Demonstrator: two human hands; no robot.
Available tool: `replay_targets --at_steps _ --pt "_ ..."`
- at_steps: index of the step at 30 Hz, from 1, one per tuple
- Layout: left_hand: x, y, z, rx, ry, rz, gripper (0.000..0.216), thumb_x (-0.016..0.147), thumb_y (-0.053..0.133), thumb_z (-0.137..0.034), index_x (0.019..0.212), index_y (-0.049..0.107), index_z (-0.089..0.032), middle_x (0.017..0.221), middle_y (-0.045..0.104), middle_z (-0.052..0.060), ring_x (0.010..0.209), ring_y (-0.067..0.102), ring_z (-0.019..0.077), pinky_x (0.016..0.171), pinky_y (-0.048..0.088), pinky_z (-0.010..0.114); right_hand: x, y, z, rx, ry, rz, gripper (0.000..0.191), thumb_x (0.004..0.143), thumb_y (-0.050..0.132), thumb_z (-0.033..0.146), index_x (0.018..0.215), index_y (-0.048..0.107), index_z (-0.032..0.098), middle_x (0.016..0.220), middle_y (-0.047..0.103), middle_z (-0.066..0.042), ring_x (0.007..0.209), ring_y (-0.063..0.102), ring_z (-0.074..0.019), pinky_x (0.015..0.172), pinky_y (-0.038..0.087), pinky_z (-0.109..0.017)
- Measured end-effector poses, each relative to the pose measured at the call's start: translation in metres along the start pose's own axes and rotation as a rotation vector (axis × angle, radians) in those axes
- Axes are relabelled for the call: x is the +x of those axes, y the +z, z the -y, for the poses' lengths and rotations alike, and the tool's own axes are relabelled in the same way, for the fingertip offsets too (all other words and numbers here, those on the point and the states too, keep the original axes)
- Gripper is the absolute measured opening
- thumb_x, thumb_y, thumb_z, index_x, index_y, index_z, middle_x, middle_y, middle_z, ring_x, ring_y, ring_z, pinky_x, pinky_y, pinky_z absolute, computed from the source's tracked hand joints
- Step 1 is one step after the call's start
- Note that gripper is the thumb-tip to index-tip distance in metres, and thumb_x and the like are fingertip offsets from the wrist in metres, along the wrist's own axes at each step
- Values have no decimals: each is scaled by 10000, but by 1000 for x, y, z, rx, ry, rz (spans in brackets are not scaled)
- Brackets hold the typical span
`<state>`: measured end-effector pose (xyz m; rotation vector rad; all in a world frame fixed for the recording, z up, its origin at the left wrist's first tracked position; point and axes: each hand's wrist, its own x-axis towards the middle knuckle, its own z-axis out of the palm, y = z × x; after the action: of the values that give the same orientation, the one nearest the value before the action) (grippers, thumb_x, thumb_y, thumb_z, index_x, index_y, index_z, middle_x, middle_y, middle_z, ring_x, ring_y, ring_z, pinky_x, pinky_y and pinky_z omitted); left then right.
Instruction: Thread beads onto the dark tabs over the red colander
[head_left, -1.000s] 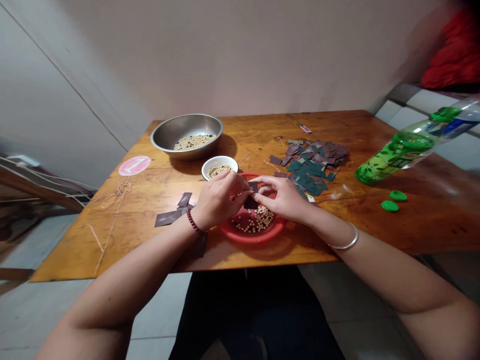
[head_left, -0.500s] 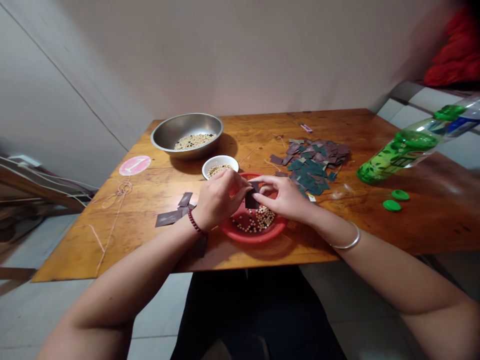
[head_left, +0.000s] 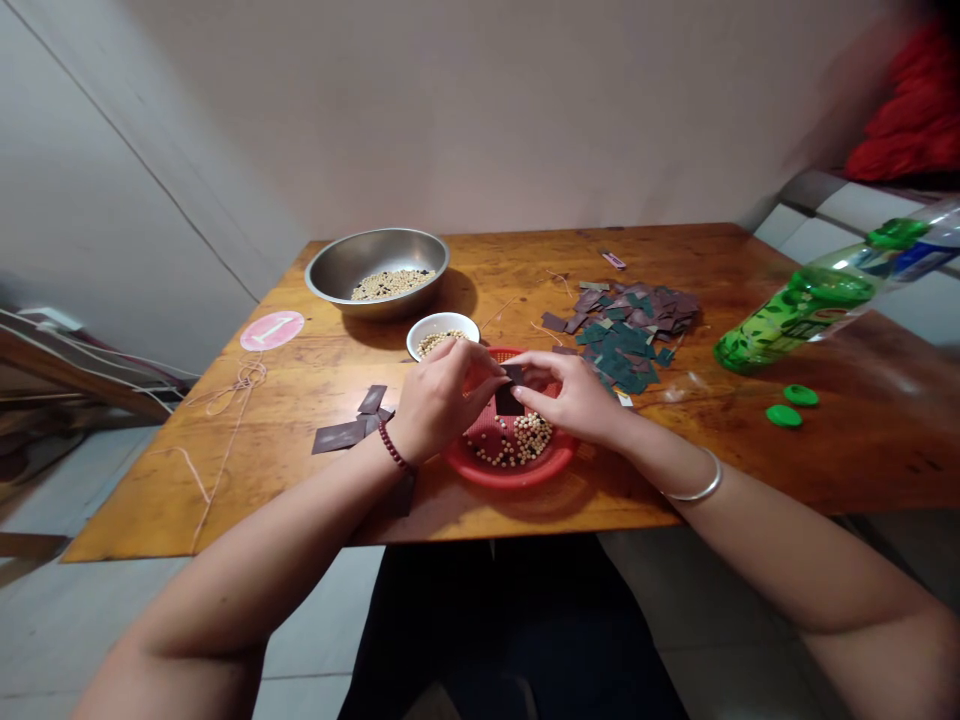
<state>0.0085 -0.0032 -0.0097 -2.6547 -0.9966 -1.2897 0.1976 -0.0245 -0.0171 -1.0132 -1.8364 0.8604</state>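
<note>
My left hand and my right hand meet over a red plastic sieve basket. Between them is a small dark rectangular piece, perhaps cloth or leather. My right thumb and fingers pinch its right side. Left fingertips close at its upper left edge; whether they grip anything besides the piece is hidden. Loose pale and black beads lie in the basket below. Several more dark pieces lie left of my left wrist. A white bowl of pale beads stands just beyond the basket.
A steel bowl with pale and black beads stands at the back left. Green and brown scraps are heaped right of centre. At right are a green bottle and two green caps. Thread lies left, near a pink disc.
Both hands keep their hold on the dark piece, with only a slight shift of the fingers. The whole view has moved a little.
</note>
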Motion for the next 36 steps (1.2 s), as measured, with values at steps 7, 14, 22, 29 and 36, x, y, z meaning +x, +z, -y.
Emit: replay_targets --at_steps 7,14,22,29,36 --pt "1 0 1 -2 5 -13 265 773 687 -314 922 511 -184 847 640 8 780 588 127 666 478 246 0 -2 2 21 19 24 264 765 549 137 1012 639 160 961 707 -55 841 675 -169 763 543 -295" --pt "1 0 2 -46 -38 34 364 758 699 -331 1009 480 -184 939 657 40 858 619 154 707 498 268 -1 -4 5 -47 22 57 318 747 538 112 1038 656 158 941 711 -43 774 653 -146 701 504 -249" --pt "2 -1 -1 -55 -73 180 321 786 665 -350 1000 485 -192 821 683 0 775 634 134 713 472 256 -2 -7 6 -269 -2 114 310 753 554 143 1029 684 199 872 713 -7 742 621 -137 694 448 -244" --pt "1 1 2 -68 -47 190 240 805 633 -241 1004 505 -202 846 685 -5 793 640 131 748 467 261 -2 -7 2 -259 -1 91 336 754 560 145 1057 687 212 943 722 -15 807 646 -154 763 466 -261" --pt "3 1 4 -73 -30 207 211 815 579 -148 1005 504 -202 948 668 10 867 635 139 790 470 274 -1 -5 2 -246 -22 8 260 789 568 193 1011 703 199 970 723 -26 846 658 -166 774 479 -271"
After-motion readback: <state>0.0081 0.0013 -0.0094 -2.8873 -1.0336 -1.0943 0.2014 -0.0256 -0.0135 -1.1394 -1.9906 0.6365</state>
